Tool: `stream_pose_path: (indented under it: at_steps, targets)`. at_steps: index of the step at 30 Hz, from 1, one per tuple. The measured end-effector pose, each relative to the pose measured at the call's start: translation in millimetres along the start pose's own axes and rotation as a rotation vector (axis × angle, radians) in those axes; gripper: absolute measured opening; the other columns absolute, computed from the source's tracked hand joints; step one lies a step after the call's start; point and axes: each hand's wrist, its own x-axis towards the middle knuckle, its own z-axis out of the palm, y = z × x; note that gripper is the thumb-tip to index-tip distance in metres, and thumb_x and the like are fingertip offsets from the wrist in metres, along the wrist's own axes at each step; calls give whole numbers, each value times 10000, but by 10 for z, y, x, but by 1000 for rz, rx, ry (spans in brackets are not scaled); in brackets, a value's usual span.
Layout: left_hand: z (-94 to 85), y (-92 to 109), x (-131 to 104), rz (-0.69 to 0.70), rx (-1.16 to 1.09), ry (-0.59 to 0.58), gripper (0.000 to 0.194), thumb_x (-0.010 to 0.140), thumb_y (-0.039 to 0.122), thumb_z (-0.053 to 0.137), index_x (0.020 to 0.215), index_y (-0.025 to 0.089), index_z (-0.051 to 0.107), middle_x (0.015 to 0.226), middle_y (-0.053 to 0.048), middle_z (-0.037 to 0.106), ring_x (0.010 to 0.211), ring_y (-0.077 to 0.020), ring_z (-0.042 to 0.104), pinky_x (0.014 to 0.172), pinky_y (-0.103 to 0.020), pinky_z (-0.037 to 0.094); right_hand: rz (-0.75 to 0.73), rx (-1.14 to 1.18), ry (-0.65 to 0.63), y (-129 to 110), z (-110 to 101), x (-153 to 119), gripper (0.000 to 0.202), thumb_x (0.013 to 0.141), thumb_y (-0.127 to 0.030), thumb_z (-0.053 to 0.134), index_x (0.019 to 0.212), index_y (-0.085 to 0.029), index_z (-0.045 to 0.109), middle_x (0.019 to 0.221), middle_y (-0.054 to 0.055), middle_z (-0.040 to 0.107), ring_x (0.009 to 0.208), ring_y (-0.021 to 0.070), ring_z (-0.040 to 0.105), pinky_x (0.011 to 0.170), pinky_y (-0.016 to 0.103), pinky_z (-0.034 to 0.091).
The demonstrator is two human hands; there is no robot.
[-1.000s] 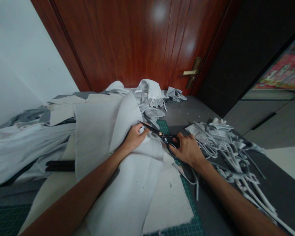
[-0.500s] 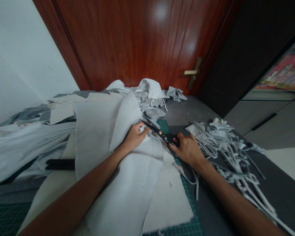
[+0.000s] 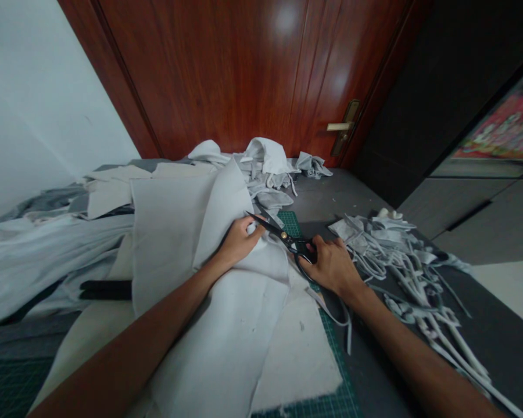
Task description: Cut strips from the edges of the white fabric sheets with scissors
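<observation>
Fabric lies center-frame, pinched in my left hand; my right grips the scissors. With the blades this near my left fingertips, a slip could nick them.

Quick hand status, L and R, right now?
Left hand: closed, pinching the pale fabric between thumb and fingers.
Right hand: closed on the handles of the black scissors, blades parted.

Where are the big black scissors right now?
The black scissors are in the right hand, near the middle of the head view, their blades pointing at the left hand, which is pinching the pale cloth.
</observation>
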Motion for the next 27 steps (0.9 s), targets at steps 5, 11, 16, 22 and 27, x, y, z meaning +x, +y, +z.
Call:
stream_pose_path:
  at_steps: [5,11,16,22,27]
  targets:
    - [-8,19,-5,19,0,-13,346,807,464,676,941,161,772,1022,-73,794,1006,-267,712,978,-358,540,20,-3,-1,15,6,7,256,909,-455,583,899,-208,520,827,70,755,843,295,735,892,399,355]
    - [-21,3,-13,16,7,-18,376,806,471,667,968,148,771,996,-69,795,946,-267,711,892,-354,559,15,-28,-3,21,2,11,261,937,-463,559,897,-207,527,800,66,754,815,297,739,878,395,365]
    - [-15,-13,-10,7,7,-19,367,810,465,668,969,149,768,990,-63,797,936,-255,710,885,-342,563,31,-30,5,-6,-31,3,268,929,-472,553,881,-209,534,801,66,752,833,298,738,890,402,355]
    - [-6,-2,0,22,-4,-15,358,807,478,662,932,158,765,1015,-71,796,973,-258,716,955,-351,545,22,-45,8,-46,-35,-20,290,925,-481,546,915,-191,548,828,87,749,876,311,727,895,417,346]
    - [-3,8,-2,22,1,-14,369,801,496,668,919,158,759,1014,-74,797,986,-262,717,946,-350,547,22,-36,-19,-32,-24,-13,300,925,-491,556,925,-191,541,848,89,752,890,315,727,894,414,350]
